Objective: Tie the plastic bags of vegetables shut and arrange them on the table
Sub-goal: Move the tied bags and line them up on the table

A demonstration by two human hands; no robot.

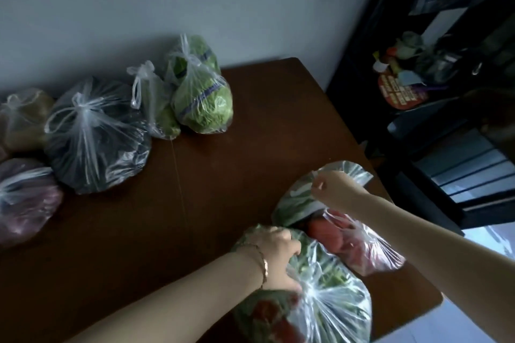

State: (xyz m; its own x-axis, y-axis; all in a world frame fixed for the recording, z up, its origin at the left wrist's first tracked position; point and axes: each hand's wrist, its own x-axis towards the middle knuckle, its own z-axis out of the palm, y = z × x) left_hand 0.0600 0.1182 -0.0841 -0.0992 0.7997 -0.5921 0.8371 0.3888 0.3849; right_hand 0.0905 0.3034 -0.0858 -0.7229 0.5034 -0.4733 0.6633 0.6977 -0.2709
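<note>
Closest to the camera, a clear bag of greens with something red inside lies at the near edge of the brown counter, its film drawn to a bunched point. The left hand grips its upper end with curled fingers. Past it lies a bag of red vegetables, and beyond that a far bag of green produce, whose loose handle strip the right hand pinches and lifts. Five tied bags sit in a row by the wall, well apart from these three.

The film looks thin, slippery and easily torn, and the contents soft and bruisable, so squeezing the body seems unwise. The handle loops or gathered neck are the better hold. The bags probably carry moderate weight and will slump when released.
</note>
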